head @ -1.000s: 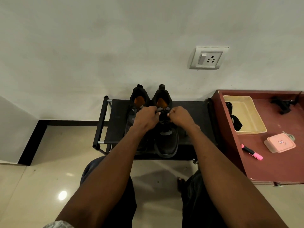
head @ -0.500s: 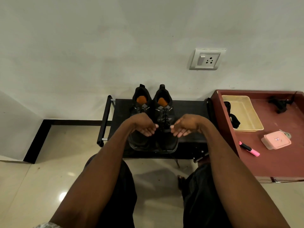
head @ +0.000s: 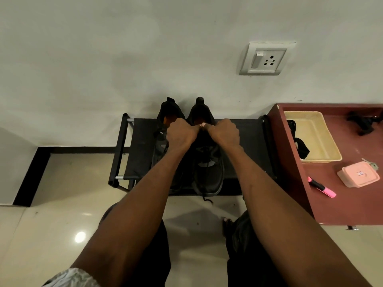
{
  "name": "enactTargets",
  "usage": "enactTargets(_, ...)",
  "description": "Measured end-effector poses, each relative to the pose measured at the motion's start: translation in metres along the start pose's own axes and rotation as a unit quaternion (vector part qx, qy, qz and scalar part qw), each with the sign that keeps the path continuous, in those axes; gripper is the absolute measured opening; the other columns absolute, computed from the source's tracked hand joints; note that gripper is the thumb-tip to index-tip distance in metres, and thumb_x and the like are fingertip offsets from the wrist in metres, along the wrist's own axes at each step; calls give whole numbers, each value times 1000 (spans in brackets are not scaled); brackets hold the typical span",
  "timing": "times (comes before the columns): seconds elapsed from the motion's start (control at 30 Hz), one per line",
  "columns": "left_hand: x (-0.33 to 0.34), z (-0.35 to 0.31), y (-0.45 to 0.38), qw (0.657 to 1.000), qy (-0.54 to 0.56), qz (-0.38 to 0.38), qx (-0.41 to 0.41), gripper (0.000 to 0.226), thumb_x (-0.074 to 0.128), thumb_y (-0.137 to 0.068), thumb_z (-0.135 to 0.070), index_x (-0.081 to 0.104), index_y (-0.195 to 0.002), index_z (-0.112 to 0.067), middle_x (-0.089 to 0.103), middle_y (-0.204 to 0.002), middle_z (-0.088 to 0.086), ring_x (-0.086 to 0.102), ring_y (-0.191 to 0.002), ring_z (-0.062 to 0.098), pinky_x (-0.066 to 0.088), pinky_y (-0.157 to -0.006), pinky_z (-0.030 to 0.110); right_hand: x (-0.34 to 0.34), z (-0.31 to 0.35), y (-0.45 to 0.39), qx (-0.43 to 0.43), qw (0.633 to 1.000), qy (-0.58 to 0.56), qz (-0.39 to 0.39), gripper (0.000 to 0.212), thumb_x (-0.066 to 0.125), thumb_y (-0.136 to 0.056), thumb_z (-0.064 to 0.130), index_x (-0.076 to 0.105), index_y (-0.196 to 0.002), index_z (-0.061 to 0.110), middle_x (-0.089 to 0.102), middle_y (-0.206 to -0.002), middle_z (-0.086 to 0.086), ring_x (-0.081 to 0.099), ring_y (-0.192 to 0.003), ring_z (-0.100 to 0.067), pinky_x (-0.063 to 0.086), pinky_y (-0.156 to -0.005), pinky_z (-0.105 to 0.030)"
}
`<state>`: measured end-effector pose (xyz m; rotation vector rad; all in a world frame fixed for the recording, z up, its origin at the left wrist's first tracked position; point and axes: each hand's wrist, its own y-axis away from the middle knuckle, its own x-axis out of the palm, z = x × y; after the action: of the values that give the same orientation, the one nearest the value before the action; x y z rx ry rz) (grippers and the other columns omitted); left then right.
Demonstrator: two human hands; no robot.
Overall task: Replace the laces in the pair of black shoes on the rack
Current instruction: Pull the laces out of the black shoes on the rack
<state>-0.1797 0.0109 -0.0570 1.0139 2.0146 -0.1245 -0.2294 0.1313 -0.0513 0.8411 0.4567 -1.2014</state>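
Observation:
Two black shoes with orange insoles stand side by side on a black rack (head: 143, 154), heels to the wall. My forearm covers much of the left shoe (head: 163, 125). The right shoe (head: 209, 172) shows its toe and black laces, and one lace end (head: 207, 198) hangs over the rack's front edge. My left hand (head: 181, 133) and my right hand (head: 223, 132) are fists over the right shoe's collar, fingertips meeting. Each seems to pinch the lace at the top eyelets, though the lace in the fingers is hidden.
A maroon table (head: 352, 204) stands right of the rack, with a cream tray (head: 323, 146), a pink box (head: 359, 176), a pink marker (head: 322, 188) and black laces (head: 301, 148) at the tray's edge. A wall socket (head: 266, 59) is above. My knees are below on the tiled floor.
Both hands went from palms-up, fingers loose in front of the shoes, to closed fists up at the right shoe's collar.

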Motion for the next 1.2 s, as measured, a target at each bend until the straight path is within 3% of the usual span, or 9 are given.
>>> enactTargets(0.2,-4,-6,-1,999,-19,22,-16,47,74,-74,-53,66,-91,-9,69,-87,9,70,-81,30,61,-75,42,3,3,-1,3,1000,27,11,45,67,-84,49,67,-102,8,67,-102,-11,65,-95,-33,48,-72,-34)
enactTargets(0.33,-11,-13,-1,998,-22,58,8,36,75,-79,-40,64,-89,-8,69,-84,9,70,-76,26,62,-73,38,-4,5,-1,-3,999,23,27,34,70,-84,38,52,-74,10,57,-77,-5,59,-74,-24,44,-62,-31)
enactTargets(0.47,-16,-11,-8,995,16,97,-2,25,74,-83,-24,66,-87,-1,71,-79,13,72,-67,27,63,-70,39,-12,1,-4,-10,999,21,28,32,68,-83,25,48,-66,8,56,-69,-7,56,-64,-24,38,-50,-29)
enactTargets(0.6,-19,-3,-12,988,92,119,-22,22,73,-84,-13,69,-90,9,72,-75,20,73,-62,27,63,-71,44,-20,-9,-12,29,996,-71,42,24,66,-80,20,65,-75,-3,71,-76,-16,72,-69,-29,62,-69,-42)
enactTargets(0.73,-13,-1,-5,991,102,88,16,25,68,-83,-17,68,-76,8,72,-70,18,72,-59,26,63,-71,44,-24,-16,-15,60,986,-145,56,24,67,-81,17,70,-87,-6,74,-84,-19,74,-69,-29,61,-81,-49)
enactTargets(0.8,-12,-3,2,995,53,67,44,33,67,-85,-29,64,-66,-2,67,-63,12,67,-58,26,59,-63,38,-20,-13,-11,39,992,-111,48,26,64,-81,26,65,-75,1,71,-81,-18,71,-71,-32,60,-72,-45)
enactTargets(0.9,-10,-7,6,996,1,73,45,49,68,-81,-55,55,-62,-11,59,-63,3,58,-57,21,43,-53,30,-13,-7,-1,2,999,-5,51,37,60,-88,43,57,-75,8,62,-78,-8,60,-71,-25,40,-54,-30)
enactTargets(1.1,-8,-9,1,995,-10,87,51,34,66,-85,-22,45,-59,-13,48,-57,2,44,-47,16,32,-46,25,-11,-10,-2,-44,997,32,49,39,62,-88,33,42,-61,13,50,-62,-4,50,-59,-24,32,-50,-29)
enactTargets(1.2,-10,-10,-2,994,10,104,33,25,65,-83,-15,55,-62,-6,55,-58,8,52,-49,21,43,-47,29,-19,-11,-5,-31,998,25,55,36,60,-89,30,51,-64,6,58,-65,-11,59,-62,-30,41,-50,-31)
